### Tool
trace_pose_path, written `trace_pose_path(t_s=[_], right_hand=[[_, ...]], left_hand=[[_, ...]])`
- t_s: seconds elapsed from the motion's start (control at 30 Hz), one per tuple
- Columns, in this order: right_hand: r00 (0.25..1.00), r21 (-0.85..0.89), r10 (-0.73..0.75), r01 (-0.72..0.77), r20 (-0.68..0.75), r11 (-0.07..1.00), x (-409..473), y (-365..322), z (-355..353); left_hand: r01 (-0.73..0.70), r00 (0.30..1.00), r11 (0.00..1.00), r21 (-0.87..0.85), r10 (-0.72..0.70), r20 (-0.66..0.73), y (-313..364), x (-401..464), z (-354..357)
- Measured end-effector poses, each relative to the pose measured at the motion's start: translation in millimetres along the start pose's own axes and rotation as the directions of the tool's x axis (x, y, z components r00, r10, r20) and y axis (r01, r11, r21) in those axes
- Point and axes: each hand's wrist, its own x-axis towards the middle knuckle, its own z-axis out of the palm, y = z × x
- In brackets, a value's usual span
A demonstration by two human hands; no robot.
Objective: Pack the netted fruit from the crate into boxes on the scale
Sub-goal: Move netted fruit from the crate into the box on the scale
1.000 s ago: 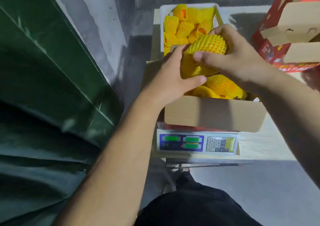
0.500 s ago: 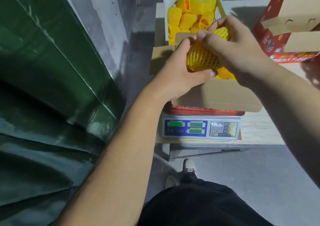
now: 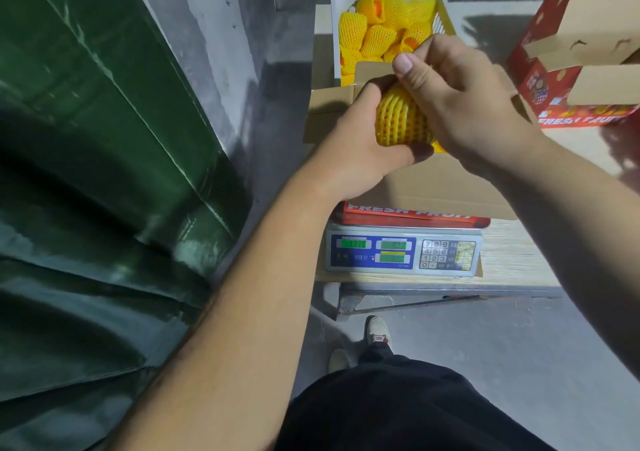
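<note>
Holding one netted fruit (image 3: 401,119) over the box (image 3: 433,187) on the scale (image 3: 403,255).
Left hand (image 3: 353,152) cups it below, right hand (image 3: 460,104) grips its top; crate (image 3: 337,35) behind holds more.

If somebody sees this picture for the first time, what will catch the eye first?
First, the bright yellow netted fruit at centre, gripped by the left hand and right hand above the open box on the scale. Behind it, the white crate holds more netted fruit.
</note>
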Motion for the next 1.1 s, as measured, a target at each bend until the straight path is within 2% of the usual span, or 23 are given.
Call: trace_pose_path(t_s=[0.03, 0.13, 0.17, 0.23, 0.27, 0.3, 0.37, 0.43, 0.5, 0.53, 0.57, 0.6, 0.63, 0.67, 0.73, 0.83, 0.93, 1.1], right_hand=[[1.000, 0.014, -0.009, 0.010, -0.021, 1.000, 0, 0, 2], [0.997, 0.198, -0.039, 0.053, -0.073, 0.979, 2, 5, 3], [0.998, 0.252, -0.031, 0.041, -0.046, 0.967, 2, 7, 1], [0.995, 0.393, 0.020, -0.057, 0.098, 0.918, 4, 12, -6], [0.990, 0.411, 0.025, -0.081, 0.141, 0.908, 6, 15, -10], [0.992, 0.380, 0.004, -0.051, 0.123, 0.924, 10, 17, -15], [0.995, 0.231, -0.083, 0.092, -0.048, 0.969, 18, 21, -22], [0.961, 0.085, -0.165, 0.188, -0.223, 0.979, 23, 30, -26], [0.943, -0.072, -0.174, 0.160, -0.283, 0.984, 28, 42, -25], [0.967, -0.167, -0.120, 0.083, -0.225, 0.982, 31, 50, -26], [0.995, -0.307, -0.021, -0.012, -0.102, 0.952, 35, 58, -25], [0.994, -0.470, 0.105, -0.076, 0.038, 0.879, 37, 65, -23], [0.965, -0.587, 0.217, -0.092, 0.147, 0.804, 36, 71, -20], [0.938, -0.631, 0.274, -0.083, 0.213, 0.772, 34, 75, -17], [0.936, -0.579, 0.264, -0.084, 0.233, 0.811, 27, 78, -13], [0.965, -0.559, 0.189, -0.056, 0.183, 0.827, 21, 76, -11], [0.981, -0.554, 0.082, 0.029, 0.174, 0.832, 18, 68, -8], [0.964, -0.543, -0.042, 0.183, 0.261, 0.819, 7, 45, -1]], left_hand=[[-0.001, 1.000, 1.000, -0.001, 0.001, -0.006, 0, 0, 0], [-0.021, 0.997, 0.999, -0.031, 0.019, -0.071, 2, 2, -2], [-0.036, 0.994, 0.997, -0.061, 0.030, -0.102, 3, 3, -2], [-0.071, 0.988, 0.992, -0.104, 0.055, -0.144, 3, 7, -3], [-0.084, 0.987, 0.991, -0.101, 0.069, -0.144, 4, 10, -4], [-0.091, 0.987, 0.992, -0.087, 0.079, -0.137, 6, 12, -5], [-0.087, 0.986, 0.995, -0.044, 0.080, -0.146, 8, 16, -8], [-0.043, 0.977, 0.999, -0.030, 0.035, -0.211, 5, 20, -12], [0.038, 0.962, 0.999, -0.017, -0.041, -0.268, -2, 22, -16], [0.073, 0.960, 0.997, 0.007, -0.069, -0.272, -5, 22, -17], [0.100, 0.962, 0.995, 0.031, -0.088, -0.260, -9, 23, -16], [0.115, 0.965, 0.992, 0.052, -0.099, -0.241, -12, 23, -15], [0.120, 0.970, 0.990, 0.072, -0.101, -0.223, -14, 23, -13], [0.118, 0.973, 0.989, 0.092, -0.097, -0.207, -16, 23, -12], [0.116, 0.979, 0.986, 0.123, -0.093, -0.182, -19, 23, -9], [0.122, 0.983, 0.981, 0.153, -0.098, -0.154, -19, 23, -6], [0.104, 0.988, 0.980, 0.172, -0.081, -0.135, -17, 23, -4], [0.100, 0.992, 0.951, 0.294, -0.074, -0.099, -15, 22, 2]])
